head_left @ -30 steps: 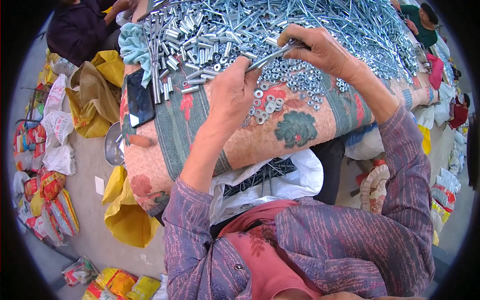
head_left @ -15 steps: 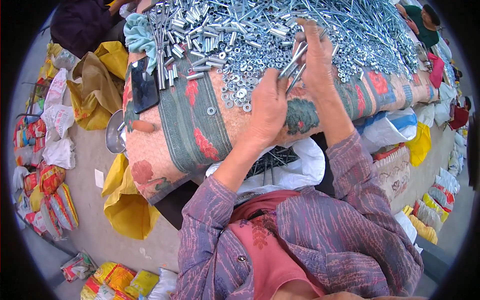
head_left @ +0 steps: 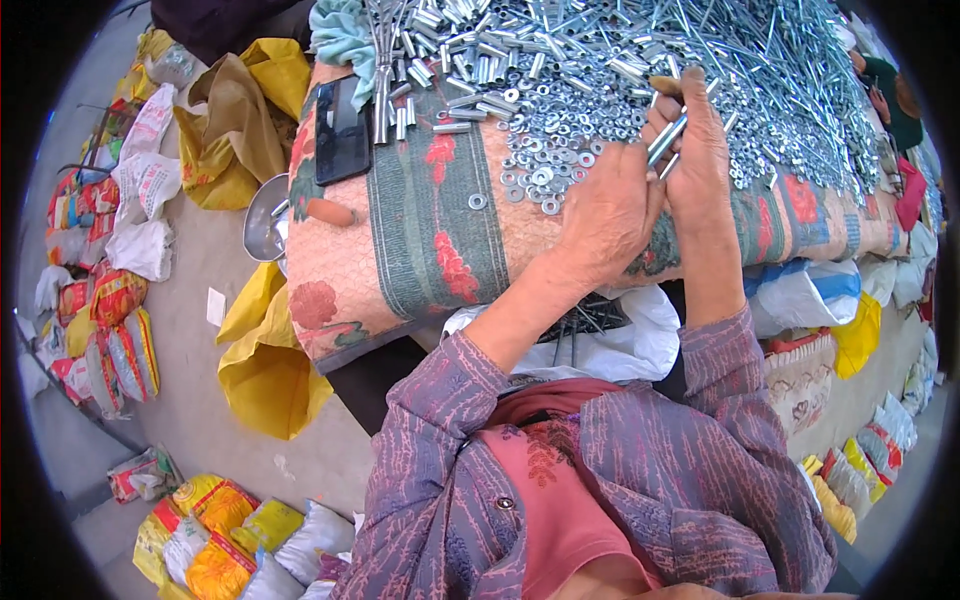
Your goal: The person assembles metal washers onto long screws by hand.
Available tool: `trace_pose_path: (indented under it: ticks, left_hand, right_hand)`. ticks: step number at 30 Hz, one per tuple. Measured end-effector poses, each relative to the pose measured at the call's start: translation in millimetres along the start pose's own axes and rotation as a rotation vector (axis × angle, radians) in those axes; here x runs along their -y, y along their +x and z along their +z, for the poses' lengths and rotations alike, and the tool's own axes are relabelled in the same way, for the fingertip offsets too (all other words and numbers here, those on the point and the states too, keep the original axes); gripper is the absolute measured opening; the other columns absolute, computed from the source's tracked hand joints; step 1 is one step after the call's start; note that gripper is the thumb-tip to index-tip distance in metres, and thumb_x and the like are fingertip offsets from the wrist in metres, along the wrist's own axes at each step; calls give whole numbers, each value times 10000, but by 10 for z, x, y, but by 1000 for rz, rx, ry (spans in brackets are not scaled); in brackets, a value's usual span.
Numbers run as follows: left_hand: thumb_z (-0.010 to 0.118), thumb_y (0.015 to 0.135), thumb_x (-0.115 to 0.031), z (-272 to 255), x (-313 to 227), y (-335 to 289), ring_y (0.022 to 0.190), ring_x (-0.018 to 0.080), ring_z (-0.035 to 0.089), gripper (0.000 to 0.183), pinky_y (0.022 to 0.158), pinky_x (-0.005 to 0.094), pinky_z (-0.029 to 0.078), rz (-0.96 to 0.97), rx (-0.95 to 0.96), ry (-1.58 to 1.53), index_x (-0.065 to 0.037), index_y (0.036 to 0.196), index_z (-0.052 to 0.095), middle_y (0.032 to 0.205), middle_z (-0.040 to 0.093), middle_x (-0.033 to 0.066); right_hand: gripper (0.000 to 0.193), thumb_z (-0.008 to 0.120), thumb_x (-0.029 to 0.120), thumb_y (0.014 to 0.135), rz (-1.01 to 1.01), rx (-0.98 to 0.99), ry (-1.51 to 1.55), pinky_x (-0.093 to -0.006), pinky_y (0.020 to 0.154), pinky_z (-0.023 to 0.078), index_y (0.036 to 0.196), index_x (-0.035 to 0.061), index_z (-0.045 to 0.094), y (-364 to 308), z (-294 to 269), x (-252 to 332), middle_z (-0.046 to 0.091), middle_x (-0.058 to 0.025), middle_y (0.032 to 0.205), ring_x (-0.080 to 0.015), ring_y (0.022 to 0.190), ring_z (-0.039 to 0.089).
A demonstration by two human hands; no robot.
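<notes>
My left hand (head_left: 608, 215) and my right hand (head_left: 700, 160) meet over the front part of the covered table. Between them are a few slim shiny metal rods (head_left: 667, 141), tilted up to the right, and both hands are closed on them. The rods' lower ends disappear behind my left fingers. My right thumb and forefinger point up past the rods, and some of those fingertips look dark. Loose flat washers (head_left: 543, 176) lie just left of my hands. Short metal sleeves (head_left: 490, 68) are scattered beyond, and a heap of long thin bolts (head_left: 790, 70) spreads to the right.
A black phone (head_left: 343, 135), long metal rods (head_left: 382, 70) and a teal cloth (head_left: 343, 35) lie at the table's left. A metal bowl (head_left: 262, 222) sits by its edge. A white sack of dark bolts (head_left: 640, 345) stands below my forearms. Yellow sacks (head_left: 270, 380) lie on the floor.
My hands have come closer together, the left moving right to the right one. The rods now show less between them. The whole view has shifted, moving the table rightward and slightly up.
</notes>
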State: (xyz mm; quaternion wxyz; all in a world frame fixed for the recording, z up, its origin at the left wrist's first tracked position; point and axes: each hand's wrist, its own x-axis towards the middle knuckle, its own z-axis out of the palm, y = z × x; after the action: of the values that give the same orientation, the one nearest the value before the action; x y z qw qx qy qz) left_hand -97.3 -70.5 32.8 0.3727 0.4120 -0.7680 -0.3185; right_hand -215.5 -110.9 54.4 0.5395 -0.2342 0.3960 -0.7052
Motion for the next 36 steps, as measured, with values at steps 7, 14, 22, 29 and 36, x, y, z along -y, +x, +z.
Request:
trace_pose_path:
  ticks: [7,14,22,29,36]
  left_hand:
    - [498,775,-24,226,175,-10,800,430,497,152,655,500,402,-78,-125,-149,1,905,424,873,480,229]
    - [569,725,-52,156,207,-75,880,377,486,251,706,461,388,161,-291,93,-3,949,466,934,492,191]
    - [609,713,-61,-851,536,-99,892,335,485,212,783,441,405,29,-283,311,-12,900,521,893,490,169]
    - [592,770,-108,-1115,1187,118,889,339,529,131,719,435,450,32,-197,696,-36,847,514,883,519,139]
    - [531,881,-110,-993,723,-113,533,60,452,121,475,224,374,-261,-153,-154,-1,927,556,721,578,33]
  right_hand:
    - [412,594,378,865,-237,37,-338,-196,516,320,930,-28,594,-176,191,-141,361,63,594,-40,532,351]
    - [290,504,269,924,-352,141,-513,-180,527,339,885,0,604,-351,204,-214,501,29,624,-39,555,422]
    - [188,482,183,931,-347,81,-763,-210,557,397,960,29,586,-293,-205,-567,559,-16,749,-53,637,485]
    - [194,478,181,933,-223,146,-753,-191,482,375,991,26,578,-277,-152,-578,551,-6,684,-37,537,454]
    - [183,504,152,909,-29,316,-856,-193,473,397,981,7,590,-408,-37,-234,581,-7,665,-46,544,501]
